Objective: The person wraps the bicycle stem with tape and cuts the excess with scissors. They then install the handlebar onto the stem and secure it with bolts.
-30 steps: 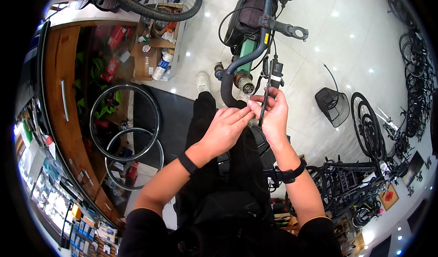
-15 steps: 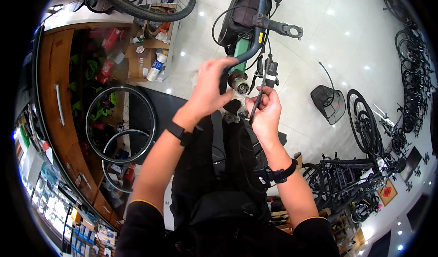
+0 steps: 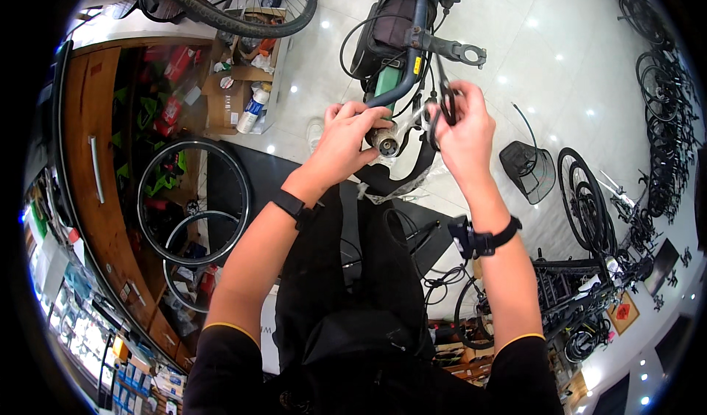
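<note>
1. The room is a bright bike workshop: pale floor tiles (image 3: 515,39) beyond both hands, and a wooden cabinet (image 3: 92,120) far to the left of the left hand.
2. The handlebar (image 3: 412,65) runs down to the left hand (image 3: 345,141). Its fingers curl loosely over the bar, with the thumb set apart below them. A second ago the two hands met at the fingertips; now they are well apart.
3. The right hand (image 3: 469,131) has moved forward and out to the right. Its fingers are bent in around a thin, dark looped piece (image 3: 448,106), too blurred to name. The hands seem to be doing separate jobs now: the left steadying the bar, the right handling the piece.
4. Between the hands, the round metal tube end (image 3: 387,147) faces up, just right of the left thumb. Below it, a black curved band (image 3: 394,185) with clear plastic about it shows more fully than half a second ago.
5. Ahead of the hands are the green frame (image 3: 388,82), a dark bag (image 3: 395,26) and the stem (image 3: 458,50).
6. Farther out, two wheel rims (image 3: 141,201) lie left of the left hand, and a black basket (image 3: 527,173) sits right of the right hand.
</note>
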The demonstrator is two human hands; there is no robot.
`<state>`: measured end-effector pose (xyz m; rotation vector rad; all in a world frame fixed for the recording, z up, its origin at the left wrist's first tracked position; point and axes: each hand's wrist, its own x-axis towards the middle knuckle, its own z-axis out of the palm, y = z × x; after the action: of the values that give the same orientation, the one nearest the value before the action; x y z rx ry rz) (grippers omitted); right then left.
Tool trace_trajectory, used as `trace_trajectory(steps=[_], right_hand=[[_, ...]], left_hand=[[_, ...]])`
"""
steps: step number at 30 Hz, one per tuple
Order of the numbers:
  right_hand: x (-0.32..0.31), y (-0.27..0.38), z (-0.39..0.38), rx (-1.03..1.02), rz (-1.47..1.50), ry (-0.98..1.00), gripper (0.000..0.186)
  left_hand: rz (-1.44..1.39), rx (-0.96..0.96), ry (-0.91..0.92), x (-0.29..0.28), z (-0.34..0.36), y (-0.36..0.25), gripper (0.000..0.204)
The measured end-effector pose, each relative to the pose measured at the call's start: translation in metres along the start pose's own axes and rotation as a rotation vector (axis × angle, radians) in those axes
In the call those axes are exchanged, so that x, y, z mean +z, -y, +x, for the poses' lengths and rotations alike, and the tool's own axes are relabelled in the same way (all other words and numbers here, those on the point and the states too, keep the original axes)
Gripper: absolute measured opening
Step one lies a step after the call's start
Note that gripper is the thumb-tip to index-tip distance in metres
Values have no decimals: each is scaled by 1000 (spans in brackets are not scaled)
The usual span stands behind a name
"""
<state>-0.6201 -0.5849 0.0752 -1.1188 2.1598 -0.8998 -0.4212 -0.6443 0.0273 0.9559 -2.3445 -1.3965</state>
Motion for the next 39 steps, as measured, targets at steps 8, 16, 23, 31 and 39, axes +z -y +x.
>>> trace_trajectory(steps=[8,16,23,31,39], right_hand=[[33,81,25,-442,-34,169,34],[10,68,-74,260,272,468,38],[-40,20,-85,606,761,473,48],[28,5,-74,293,572,172,76],[30,14,-58,123,467,275,55]], left_hand=[[-414,-58,51,-5,-7,13,67],[-784,-133,47,-17,-35,17,15],[-908,-127,18,-8,-37,26,9],[-532,-83,98,-32,-20,10,6],[-1178,-308,54,-8,-36,25,7]])
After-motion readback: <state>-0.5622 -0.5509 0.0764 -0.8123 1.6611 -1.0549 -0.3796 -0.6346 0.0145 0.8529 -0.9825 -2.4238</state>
